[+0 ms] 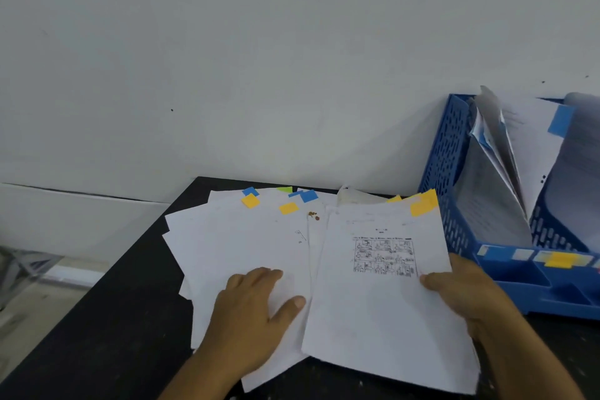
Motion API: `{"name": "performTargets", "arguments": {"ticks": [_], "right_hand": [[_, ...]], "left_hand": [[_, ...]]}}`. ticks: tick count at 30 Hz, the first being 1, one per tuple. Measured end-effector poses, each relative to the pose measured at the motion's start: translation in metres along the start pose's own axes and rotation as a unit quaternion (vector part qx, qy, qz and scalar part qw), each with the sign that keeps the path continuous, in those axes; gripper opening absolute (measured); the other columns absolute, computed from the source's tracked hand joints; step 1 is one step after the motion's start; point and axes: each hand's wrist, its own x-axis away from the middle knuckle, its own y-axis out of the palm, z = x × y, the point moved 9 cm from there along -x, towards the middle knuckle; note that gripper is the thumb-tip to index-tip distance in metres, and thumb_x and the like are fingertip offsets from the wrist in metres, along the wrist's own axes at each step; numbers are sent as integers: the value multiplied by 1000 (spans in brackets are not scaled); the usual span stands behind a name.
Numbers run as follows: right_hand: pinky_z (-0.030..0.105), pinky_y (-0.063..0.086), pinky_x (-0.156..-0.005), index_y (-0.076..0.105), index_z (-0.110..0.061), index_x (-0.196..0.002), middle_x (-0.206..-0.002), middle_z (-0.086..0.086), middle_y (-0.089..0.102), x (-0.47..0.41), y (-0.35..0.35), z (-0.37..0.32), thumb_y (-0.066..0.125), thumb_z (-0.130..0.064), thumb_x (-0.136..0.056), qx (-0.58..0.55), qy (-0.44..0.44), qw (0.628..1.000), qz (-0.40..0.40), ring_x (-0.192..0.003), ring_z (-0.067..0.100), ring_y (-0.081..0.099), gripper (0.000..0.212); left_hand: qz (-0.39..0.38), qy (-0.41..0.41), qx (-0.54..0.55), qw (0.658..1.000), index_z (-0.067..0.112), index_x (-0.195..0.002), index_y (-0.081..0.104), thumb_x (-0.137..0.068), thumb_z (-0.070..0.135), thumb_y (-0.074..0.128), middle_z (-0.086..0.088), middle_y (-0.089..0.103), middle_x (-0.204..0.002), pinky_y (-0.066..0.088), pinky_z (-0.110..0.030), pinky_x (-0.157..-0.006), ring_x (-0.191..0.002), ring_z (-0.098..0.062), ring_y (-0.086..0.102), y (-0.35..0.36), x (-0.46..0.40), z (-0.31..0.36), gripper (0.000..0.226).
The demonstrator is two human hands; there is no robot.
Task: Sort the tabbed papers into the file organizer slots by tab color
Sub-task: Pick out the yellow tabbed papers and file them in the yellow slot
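A fanned pile of white papers [233,237] with blue, yellow and green tabs along the far edge lies on the black table [107,318]. My left hand [253,308] rests flat on the pile's near part, fingers straight. My right hand [467,292] pinches the right edge of the top sheet [373,302], which has a comic-grid print and a yellow tab [423,203] at its far right corner. The blue file organizer [448,172] stands at the right with several papers in its slots, one showing a blue tab [560,120].
A white wall runs directly behind the table. The organizer's front ledge carries coloured labels, among them a yellow label [560,259]. The table's left edge drops to the floor, where a metal frame [22,269] stands.
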Motion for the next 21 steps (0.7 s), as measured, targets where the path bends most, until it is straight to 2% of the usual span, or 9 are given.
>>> {"name": "performTargets", "arguments": {"ticks": [2,6,8,10,12,13,16,19,21], "right_hand": [[32,46,-63,58,-17,-103,-88,-2,62,2,3,0,56,0,-92,25,-14,1000,14,-82,21,59,21],[33,45,-69,57,-20,-105,-88,-6,61,3,6,8,54,0,-91,20,-20,999,42,-83,18,58,24],[34,45,-73,55,-20,-107,-93,-2,61,5,5,7,55,-2,-92,10,-24,998,52,-84,18,58,24],[34,45,-74,53,-23,-108,-95,-2,60,7,6,7,56,-3,-92,7,-35,998,55,-85,18,57,25],[33,45,-73,54,-22,-111,-94,-6,60,8,10,5,57,-4,-93,7,-45,998,49,-85,15,58,26],[34,47,-75,55,-20,-115,-96,-5,62,9,12,5,57,-5,-93,3,-46,998,44,-88,16,59,27],[39,50,-87,54,-21,-127,-109,0,64,11,23,5,59,-7,-93,-21,-42,998,29,-98,22,61,37],[33,48,-83,55,-24,-126,-106,-4,64,13,35,4,60,-6,-92,-30,-56,998,24,-97,18,60,39],[29,47,-78,56,-24,-123,-99,-11,63,15,40,6,60,-5,-92,-31,-62,997,23,-92,11,60,37]], "left_hand": [[-34,-14,-102,994,38,-146,27,-56,90,-1,17,21,-155,18,-36,-113,-139,-11,17,6,-4,-8,108],[-85,-66,-180,978,36,-151,13,-40,97,0,11,6,-160,-4,-53,-116,-146,-17,5,-3,-16,-45,127],[-107,-88,-161,977,35,-151,12,-36,98,1,10,4,-161,-10,-54,-115,-147,-16,1,-8,-19,-63,132],[-93,-104,-128,982,33,-151,14,-50,96,12,10,9,-161,-10,-52,-116,-148,-17,2,-12,-20,-68,119],[-20,-103,-106,989,29,-151,17,-73,86,26,6,16,-160,-7,-50,-118,-148,-20,6,-17,-25,-61,97],[11,-99,-95,990,27,-152,16,-77,82,29,3,16,-160,-5,-48,-119,-148,-21,6,-18,-29,-56,93],[6,-101,-92,991,22,-154,6,-77,82,29,-1,1,-162,-4,-44,-119,-148,-24,-4,-4,-41,-52,100],[-17,-113,-114,987,21,-154,6,-79,81,28,2,2,-162,-1,-44,-119,-148,-25,-4,6,-49,-61,98],[0,-107,-104,989,23,-153,15,-86,73,30,4,9,-161,2,-42,-119,-148,-23,1,5,-52,-64,84]]}}
